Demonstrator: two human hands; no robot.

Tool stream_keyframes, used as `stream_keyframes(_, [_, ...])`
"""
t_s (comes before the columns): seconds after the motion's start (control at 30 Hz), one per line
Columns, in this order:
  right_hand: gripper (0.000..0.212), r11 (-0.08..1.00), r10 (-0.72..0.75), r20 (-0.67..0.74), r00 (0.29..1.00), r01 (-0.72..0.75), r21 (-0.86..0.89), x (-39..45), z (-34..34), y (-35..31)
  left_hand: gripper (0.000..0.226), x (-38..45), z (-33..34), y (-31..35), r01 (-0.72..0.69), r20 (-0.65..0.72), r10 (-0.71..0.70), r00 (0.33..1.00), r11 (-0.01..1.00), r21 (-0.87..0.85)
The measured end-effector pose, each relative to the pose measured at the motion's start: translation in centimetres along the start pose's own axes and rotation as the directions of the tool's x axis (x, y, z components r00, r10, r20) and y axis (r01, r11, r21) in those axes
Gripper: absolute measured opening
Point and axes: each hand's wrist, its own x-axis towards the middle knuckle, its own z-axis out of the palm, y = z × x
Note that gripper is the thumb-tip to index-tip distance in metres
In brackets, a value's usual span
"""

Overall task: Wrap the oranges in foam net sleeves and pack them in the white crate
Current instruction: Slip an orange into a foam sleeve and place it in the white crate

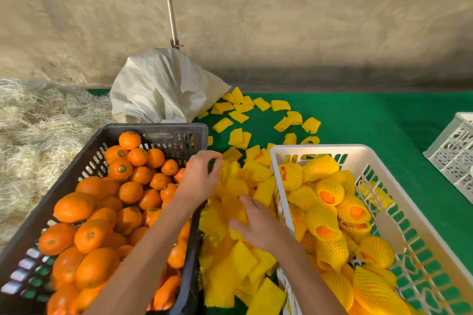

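Loose oranges (102,212) fill a black crate (158,130) on the left. The white crate (320,148) on the right holds several oranges wrapped in yellow foam net sleeves (330,192). Between the crates lies a heap of empty yellow foam sleeves (230,263). My left hand (201,176) reaches across the black crate's right rim with its fingers curled down onto the top of the heap; its palm side is hidden. My right hand (256,225) rests on the heap with fingers spread and straight, touching the sleeves.
More yellow sleeves (256,115) are scattered on the green table cover (371,120) behind the crates. A white woven sack (163,87) stands at the back, straw (38,130) lies on the left, and another white crate (455,151) sits at the right edge.
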Motion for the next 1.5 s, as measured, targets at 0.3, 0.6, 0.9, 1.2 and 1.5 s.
stream_keyframes(0.3, [0.074,0.938,0.040,0.057,0.998,-0.057,0.343,1.0,1.3,1.4,0.029,-4.8,-3.4,-10.0,0.228,0.435,-0.496,0.751,0.815,0.533])
stream_keyframes(0.6, [0.026,0.845,0.069,-0.269,0.961,0.087,0.528,0.8,0.9,0.8,0.031,-4.2,-4.0,-8.6,0.336,0.270,-0.473,0.839,0.839,0.427])
stream_keyframes(0.9, [0.026,0.771,0.069,-0.529,0.846,0.292,0.567,-0.5,-0.5,-1.3,0.035,-4.5,-1.5,0.4,-0.087,-0.101,0.063,0.993,0.961,-0.263])
stream_keyframes(1.2, [0.063,0.611,0.019,-0.433,0.901,0.332,0.719,-1.6,-1.2,-1.4,0.047,-4.6,3.0,2.4,0.416,0.361,-0.209,0.909,0.375,-0.829])
stream_keyframes(1.5, [0.029,0.758,0.139,-0.563,0.815,0.278,0.590,-1.1,-0.6,-0.9,0.070,-4.3,2.6,2.3,0.554,0.524,-0.182,0.832,0.248,-0.795])
